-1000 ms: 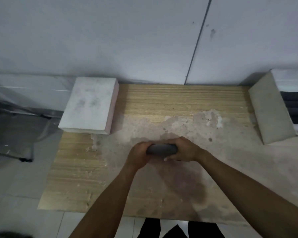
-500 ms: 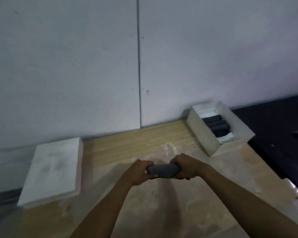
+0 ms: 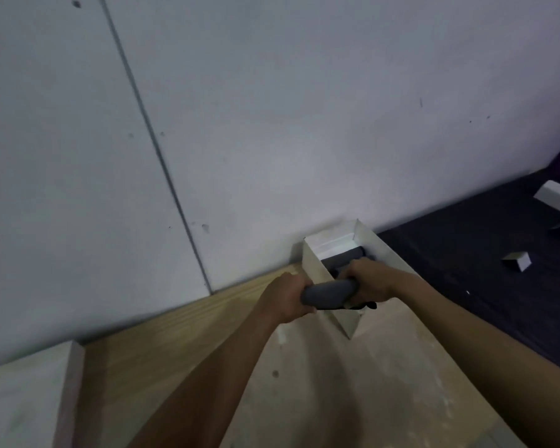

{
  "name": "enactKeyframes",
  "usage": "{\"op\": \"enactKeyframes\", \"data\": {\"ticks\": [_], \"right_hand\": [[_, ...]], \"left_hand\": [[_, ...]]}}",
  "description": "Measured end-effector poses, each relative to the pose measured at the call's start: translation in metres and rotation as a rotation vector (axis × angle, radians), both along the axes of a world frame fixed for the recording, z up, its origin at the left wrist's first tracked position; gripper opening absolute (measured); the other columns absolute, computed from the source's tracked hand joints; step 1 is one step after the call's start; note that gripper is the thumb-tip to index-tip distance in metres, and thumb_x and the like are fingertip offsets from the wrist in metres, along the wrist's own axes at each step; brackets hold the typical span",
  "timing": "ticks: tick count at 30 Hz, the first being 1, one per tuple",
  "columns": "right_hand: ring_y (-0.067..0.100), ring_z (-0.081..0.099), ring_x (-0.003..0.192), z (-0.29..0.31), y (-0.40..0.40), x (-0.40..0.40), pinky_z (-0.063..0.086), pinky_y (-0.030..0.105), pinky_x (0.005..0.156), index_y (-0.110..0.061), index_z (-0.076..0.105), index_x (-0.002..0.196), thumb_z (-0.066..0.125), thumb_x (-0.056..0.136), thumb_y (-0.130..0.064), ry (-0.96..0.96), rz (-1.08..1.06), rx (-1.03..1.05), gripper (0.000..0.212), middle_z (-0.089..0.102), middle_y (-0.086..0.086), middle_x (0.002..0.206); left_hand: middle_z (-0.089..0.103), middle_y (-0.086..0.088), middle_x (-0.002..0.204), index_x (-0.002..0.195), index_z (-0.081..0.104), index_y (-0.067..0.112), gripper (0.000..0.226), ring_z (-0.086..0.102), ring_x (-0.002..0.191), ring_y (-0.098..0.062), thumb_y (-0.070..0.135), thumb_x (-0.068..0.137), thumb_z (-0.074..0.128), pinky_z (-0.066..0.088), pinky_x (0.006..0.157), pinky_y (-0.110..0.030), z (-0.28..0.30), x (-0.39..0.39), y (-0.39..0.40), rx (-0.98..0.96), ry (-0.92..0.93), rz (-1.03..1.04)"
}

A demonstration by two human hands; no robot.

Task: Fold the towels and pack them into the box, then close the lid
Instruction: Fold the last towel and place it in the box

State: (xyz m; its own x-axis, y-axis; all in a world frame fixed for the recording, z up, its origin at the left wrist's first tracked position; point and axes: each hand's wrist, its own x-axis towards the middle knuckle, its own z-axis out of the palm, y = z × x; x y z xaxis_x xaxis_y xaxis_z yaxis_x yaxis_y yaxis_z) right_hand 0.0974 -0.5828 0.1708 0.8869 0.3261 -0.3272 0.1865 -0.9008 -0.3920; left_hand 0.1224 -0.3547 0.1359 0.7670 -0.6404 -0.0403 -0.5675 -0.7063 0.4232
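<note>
A rolled grey towel (image 3: 328,293) hangs over the near end of the open white box (image 3: 314,265), held at both ends. My left hand (image 3: 286,299) grips its left end and my right hand (image 3: 369,279) grips its right end, over the box opening. Inside the box another rolled grey towel (image 3: 345,256) lies near the far wall; the remaining contents are hidden behind my hands. The white lid (image 3: 23,396) lies flat at the table's far left, partly cut off by the frame.
The box stands at the back right corner of the worn wooden table (image 3: 207,321), against the grey wall (image 3: 272,124). Right of the table is a dark floor with small white boxes (image 3: 555,200).
Both hands carried the rolled towel from the middle of the table to the right and back, over the open box. The view turned right with them, and the lid slid to the frame's left edge.
</note>
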Motion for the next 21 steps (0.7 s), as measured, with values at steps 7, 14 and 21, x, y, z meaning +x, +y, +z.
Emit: {"op": "enactKeyframes", "data": {"ticks": [7, 14, 21], "right_hand": [[-0.002, 0.066, 0.072, 0.005, -0.101, 0.069, 0.053, 0.018, 0.065, -0.039, 0.070, 0.081, 0.087, 0.071, -0.043, 0.006, -0.073, 0.241, 0.020, 0.070, -0.017, 0.075], [0.009, 0.071, 0.084, -0.022, -0.155, 0.139, 0.059, 0.030, 0.075, -0.027, 0.077, 0.086, 0.083, 0.076, -0.047, -0.013, -0.201, 0.551, 0.023, 0.076, -0.006, 0.085], [0.003, 0.063, 0.061, -0.057, -0.168, 0.204, 0.046, 0.022, 0.057, -0.033, 0.071, 0.062, 0.083, 0.076, -0.048, 0.086, -0.237, 0.551, 0.023, 0.068, -0.012, 0.064]], "left_hand": [[0.070, 0.004, 0.074, 0.086, 0.071, 0.019, 0.023, 0.064, 0.067, -0.011, 0.030, 0.072, 0.085, 0.053, 0.062, -0.032, 0.013, 0.059, -0.088, -0.264, 0.221, 0.171], [0.070, -0.006, 0.080, 0.105, 0.067, 0.004, 0.038, 0.073, 0.069, -0.018, 0.025, 0.077, 0.084, 0.061, 0.053, -0.040, -0.005, 0.092, -0.148, -0.712, 0.625, 0.595], [0.073, -0.006, 0.093, 0.103, 0.065, 0.016, 0.037, 0.072, 0.058, -0.022, 0.046, 0.084, 0.072, 0.047, 0.035, -0.026, -0.025, 0.140, -0.171, -0.561, 0.547, 0.768]]}}
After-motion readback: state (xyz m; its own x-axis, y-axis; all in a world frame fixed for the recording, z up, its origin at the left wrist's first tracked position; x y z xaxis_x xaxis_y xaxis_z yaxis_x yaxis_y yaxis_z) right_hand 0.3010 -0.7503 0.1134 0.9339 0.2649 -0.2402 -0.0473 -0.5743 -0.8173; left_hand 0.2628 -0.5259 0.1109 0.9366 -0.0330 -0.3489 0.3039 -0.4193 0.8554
